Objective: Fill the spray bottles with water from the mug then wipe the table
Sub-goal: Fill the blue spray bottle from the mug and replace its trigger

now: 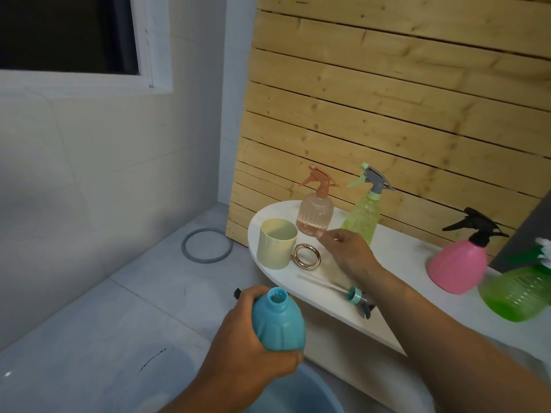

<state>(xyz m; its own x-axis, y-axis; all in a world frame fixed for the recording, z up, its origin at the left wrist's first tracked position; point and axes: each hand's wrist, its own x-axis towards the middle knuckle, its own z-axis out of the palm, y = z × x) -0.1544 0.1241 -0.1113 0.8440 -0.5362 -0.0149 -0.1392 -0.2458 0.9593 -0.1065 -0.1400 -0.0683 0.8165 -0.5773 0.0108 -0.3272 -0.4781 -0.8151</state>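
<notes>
left hand [253, 350]: grips the open blue bottle [278, 318], lower centre.
right hand [346, 248]: loose, empty, nearing mug [277, 247].
tip: grab mug firmly, pour slow.

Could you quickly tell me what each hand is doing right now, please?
Left hand: grips the uncapped blue plastic spray bottle.
Right hand: holds nothing, fingers loosely extended near the ribbed peach spray bottle.

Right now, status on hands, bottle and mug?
Left hand grips the uncapped blue bottle off the table. Right hand open, near the cream mug. Loose sprayer head lies beneath the right arm.
</notes>
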